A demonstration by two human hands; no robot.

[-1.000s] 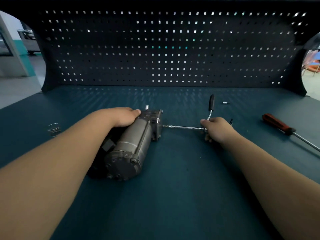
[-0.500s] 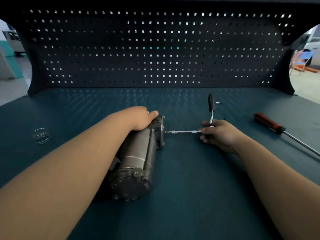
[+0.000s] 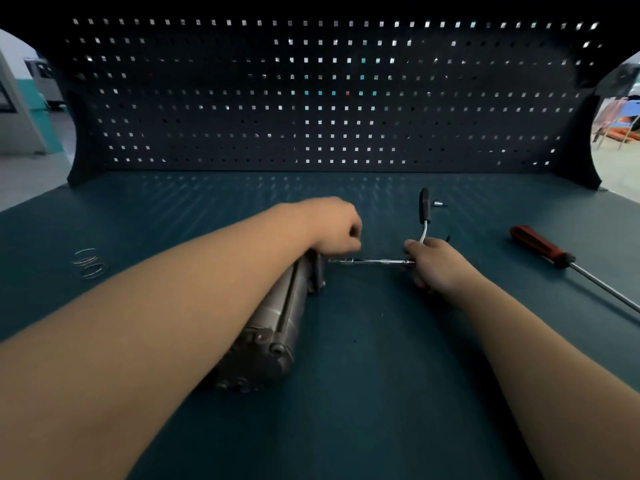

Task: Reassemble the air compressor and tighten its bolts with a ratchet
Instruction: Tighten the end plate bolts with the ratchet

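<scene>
The grey air compressor lies on its side on the dark teal bench, its round end cap toward me. My left hand lies curled over its far end block and holds it down. My right hand grips the head of the ratchet, whose black handle points away from me. A thin steel extension bar runs from the ratchet head leftward into the compressor's far end. The bolt itself is hidden behind my left hand.
A red-handled screwdriver lies at the right, its long shaft running toward the right edge. A coil spring rests at the left. A small loose bolt sits beyond the ratchet handle. A perforated back panel closes the far side.
My left hand slid further over the compressor's far end and curled down toward the extension bar. The compressor's far end has swung slightly. My right hand keeps its grip on the ratchet.
</scene>
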